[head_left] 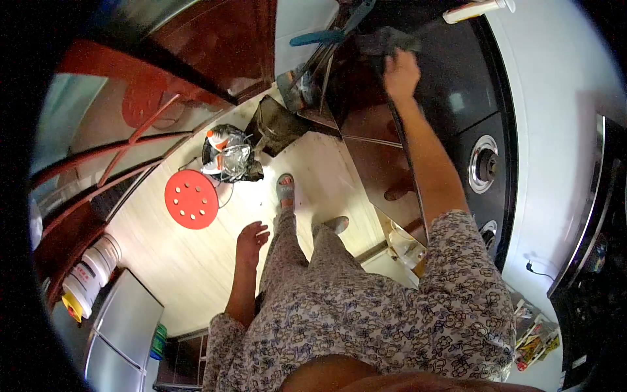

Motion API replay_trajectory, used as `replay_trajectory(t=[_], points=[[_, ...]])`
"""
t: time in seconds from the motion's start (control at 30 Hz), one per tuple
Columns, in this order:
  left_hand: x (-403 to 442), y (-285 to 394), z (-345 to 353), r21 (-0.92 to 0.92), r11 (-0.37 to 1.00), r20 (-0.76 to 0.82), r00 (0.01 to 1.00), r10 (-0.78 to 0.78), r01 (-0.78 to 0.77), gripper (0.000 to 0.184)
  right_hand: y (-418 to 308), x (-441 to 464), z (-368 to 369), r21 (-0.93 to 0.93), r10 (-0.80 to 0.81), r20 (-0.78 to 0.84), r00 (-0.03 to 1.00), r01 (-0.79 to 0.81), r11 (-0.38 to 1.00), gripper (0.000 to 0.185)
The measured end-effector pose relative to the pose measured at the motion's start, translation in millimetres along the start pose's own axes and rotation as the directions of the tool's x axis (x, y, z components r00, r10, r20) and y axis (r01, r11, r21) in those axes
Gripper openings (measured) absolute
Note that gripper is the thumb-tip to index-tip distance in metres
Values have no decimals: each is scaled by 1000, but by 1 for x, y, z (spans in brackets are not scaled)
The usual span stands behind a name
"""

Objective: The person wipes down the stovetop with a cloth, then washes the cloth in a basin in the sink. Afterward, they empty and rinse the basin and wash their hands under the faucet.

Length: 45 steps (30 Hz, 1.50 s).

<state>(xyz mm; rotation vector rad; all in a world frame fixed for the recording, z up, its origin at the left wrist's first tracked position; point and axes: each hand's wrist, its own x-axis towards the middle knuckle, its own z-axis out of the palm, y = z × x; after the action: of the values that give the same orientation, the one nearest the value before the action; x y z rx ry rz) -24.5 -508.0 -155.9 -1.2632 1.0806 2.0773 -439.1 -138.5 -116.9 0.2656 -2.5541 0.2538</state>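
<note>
My right hand (401,75) reaches far forward over the black countertop (450,65). Its fingers press on a dark grey cloth (401,40), slightly blurred, which lies against the surface. My left hand (251,242) hangs at my side above the floor, holding nothing, its fingers loosely bent and apart. To the right of my right forearm, a round metal stove burner (484,164) is set in the black top. A blue handle (317,37) sticks out at the counter's far left corner, near the cloth.
A red round stool (191,199) stands on the floor at the left, beside a black bag (228,157) of bottles. Beyond it is a dark bin (277,127). Glossy cabinet doors (375,170) run below the counter. A white tube (473,11) lies at the back edge.
</note>
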Motion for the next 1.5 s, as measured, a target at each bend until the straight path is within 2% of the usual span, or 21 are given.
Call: replay_trajectory(t=[0.2, 0.27, 0.4, 0.53, 0.6, 0.67, 0.73, 0.77, 0.9, 0.97, 1.03, 1.07, 1.13, 1.2, 1.23, 1.27, 1.3, 1.37, 1.4, 1.47, 1.5], points=[[-1, 18, 10, 5, 998, 54, 996, 66, -66, 29, -166, -49, -46, 455, -212, 320, 924, 46, 889, 20], [-9, 28, 7, 9, 991, 104, 985, 135, -137, 32, -196, -36, -84, 532, -102, 575, 812, -276, 801, 25], [-31, 44, -5, 37, 983, 19, 983, 180, -181, 36, -229, 17, -157, 664, -194, 438, 878, -170, 728, 26], [-53, 26, -25, -96, 975, -119, 975, 189, -201, 31, -281, 62, -246, 343, -508, 196, 839, 426, 837, 27], [-62, 14, -44, -168, 966, -140, 975, 174, -197, 32, -315, 78, -264, 299, -360, 311, 880, 269, 915, 27], [-71, -9, -62, -172, 961, -155, 970, 189, -215, 36, -318, 78, -216, 378, -323, 6, 946, 297, 877, 26], [-88, -28, -71, -211, 951, -200, 963, 182, -224, 35, -286, 82, -101, -64, -489, 487, 723, 588, 806, 30], [-98, -38, -78, -240, 944, -219, 960, 176, -228, 35, -311, 69, -121, 184, -559, 494, 666, 548, 816, 32], [-127, -84, -110, -330, 898, -343, 923, 174, -292, 35, -320, 73, -121, 502, -333, -43, 942, 308, 808, 29], [-141, -108, -120, -398, 879, -410, 908, 87, -264, 35, -297, 56, -64, 335, -474, 357, 805, 363, 869, 29], [-159, -126, -120, -390, 868, -411, 901, 135, -308, 36, -267, 77, -49, 460, -598, 350, 721, 423, 780, 29], [-167, -138, -115, -396, 856, -417, 896, 156, -333, 36, -283, 85, -92, 202, -457, 348, 819, 410, 889, 28], [-182, -166, -109, -433, 835, -429, 892, 141, -340, 35, -290, 76, -133, 407, -365, 198, 910, 263, 875, 27], [-183, -192, -104, -471, 821, -401, 907, 127, -323, 34, -279, 78, -129, 466, -682, 506, 529, 497, 732, 31], [-198, -191, -95, -509, 811, -393, 916, 80, -289, 34, -271, 89, -131, 430, -632, 289, 719, 493, 757, 31], [-207, -193, -92, -501, 800, -425, 899, 104, -330, 33, -285, 89, -152, 407, -546, 48, 837, 482, 776, 31], [-217, -200, -87, -495, 788, -462, 879, 120, -367, 32, -293, 81, -175, 845, -150, 364, 919, -258, 469, 30], [-229, -219, -89, -490, 783, -507, 856, 102, -383, 32, -294, 71, -124, 610, -641, 341, 688, 357, 708, 30], [-232, -232, -95, -511, 775, -499, 862, 86, -373, 32, -289, 67, -112, 425, -778, 406, 479, 655, 625, 31], [-232, -249, -109, -568, 723, -497, 864, 80, -394, 31, -311, 66, -143, 614, -673, 73, 736, 498, 612, 33], [-236, -258, -116, -570, 706, -542, 838, 62, -421, 31, -328, 71, -149, 649, -577, 71, 814, 401, 646, 33]])
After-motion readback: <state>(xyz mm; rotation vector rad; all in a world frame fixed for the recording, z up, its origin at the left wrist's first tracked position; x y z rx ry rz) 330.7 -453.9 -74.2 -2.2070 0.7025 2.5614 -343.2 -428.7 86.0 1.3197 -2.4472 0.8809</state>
